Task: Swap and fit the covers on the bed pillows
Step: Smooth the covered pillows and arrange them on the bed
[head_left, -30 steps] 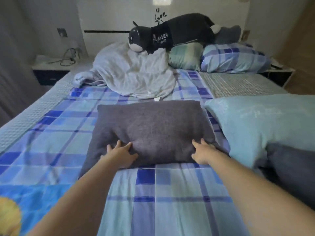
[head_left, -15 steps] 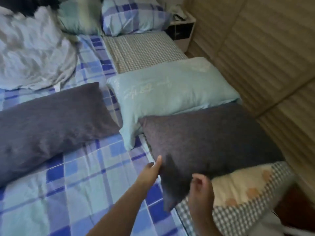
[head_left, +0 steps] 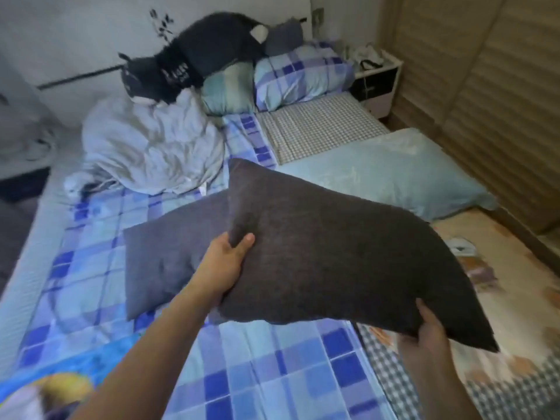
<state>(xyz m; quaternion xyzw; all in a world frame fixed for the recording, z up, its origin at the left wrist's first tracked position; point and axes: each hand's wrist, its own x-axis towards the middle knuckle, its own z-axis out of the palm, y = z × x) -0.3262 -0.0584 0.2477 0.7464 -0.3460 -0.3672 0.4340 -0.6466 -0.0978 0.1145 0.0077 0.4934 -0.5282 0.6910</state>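
I've got a dark grey pillow [head_left: 333, 262] up off the bed, held in both hands. Fabric reads as coarse, felt-like, matte; the shape is a plump rectangle, sagging between the grips with pointed corners. Left hand [head_left: 225, 263] grasps its left edge, thumb on top and fingers wrapped under the seam. Right hand [head_left: 428, 328] grasps the near lower edge from below, fingers tucked up into the cloth. The pillow is tilted, far left corner high, near right corner low.

Directly under and behind it, a second grey pillow [head_left: 169, 253] lies flat on the checked sheet [head_left: 272, 368], same felt-like cover, with a dent in its middle. The sheet is thin cotton in blue and white squares.

To the right, a pale blue pillow [head_left: 388, 177] lies flat, smooth with a slight sheen. Beyond it is a small-check gingham patch [head_left: 318, 128].

At the head of the bed: crumpled white bedding [head_left: 148, 150], soft and heavily creased; a black plush toy [head_left: 200, 56] draped on top; a plaid pillow [head_left: 300, 75] beside it.

Right wall is slatted wood panel [head_left: 485, 101].
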